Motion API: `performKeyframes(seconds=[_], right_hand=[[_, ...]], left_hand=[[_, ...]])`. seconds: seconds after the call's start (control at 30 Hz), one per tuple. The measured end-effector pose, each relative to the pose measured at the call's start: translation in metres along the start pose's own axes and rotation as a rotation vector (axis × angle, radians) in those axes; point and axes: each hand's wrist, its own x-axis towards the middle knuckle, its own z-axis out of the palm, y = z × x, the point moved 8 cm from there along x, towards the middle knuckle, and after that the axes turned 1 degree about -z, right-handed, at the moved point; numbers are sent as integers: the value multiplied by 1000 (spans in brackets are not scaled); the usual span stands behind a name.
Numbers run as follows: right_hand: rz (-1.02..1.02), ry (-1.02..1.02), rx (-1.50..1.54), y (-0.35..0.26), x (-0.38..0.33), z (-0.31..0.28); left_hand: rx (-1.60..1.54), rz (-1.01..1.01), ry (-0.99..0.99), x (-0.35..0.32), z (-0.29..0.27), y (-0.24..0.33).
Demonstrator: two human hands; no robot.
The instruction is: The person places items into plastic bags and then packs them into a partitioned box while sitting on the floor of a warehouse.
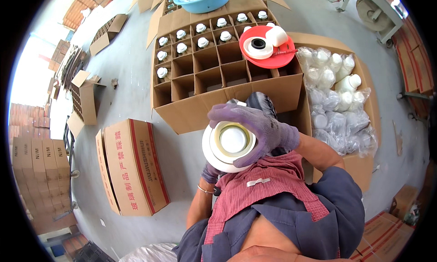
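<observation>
The left hand is mostly hidden under the white round container, its hold unclear; before the apron, the right hand curls wide fingers around the rim, where a loose hold could slip. Rightward, a knock could tip the red bowl off the divided carton.

Right fingers around white round object, carton

the right glove is matt cloth, the red bowl smooth plastic.
</observation>
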Motion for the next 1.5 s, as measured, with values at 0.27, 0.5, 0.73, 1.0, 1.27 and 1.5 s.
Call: performKeyframes(seconds=[0.27, 0.5, 0.73, 1.0, 1.27, 1.5], right_hand=[[161, 300, -116, 8, -1, -30], [13, 330, -131, -2, -7, -32], [473, 300, -177, 70, -159, -12], [249, 277, -924, 100, -104, -111], [755, -181, -976, 322, -42, -203], [88, 83, -904, 178, 7, -136]], left_hand=[[-111, -44, 50, 7, -4, -11], [-139, -242, 197, 6, -60, -15], [780, -249, -54, 125, -13, 168], [1711, -319, -704, 153, 76, 34], [1604, -246, -468, 167, 98, 67], [-61, -4, 217, 210, 46, 124]])
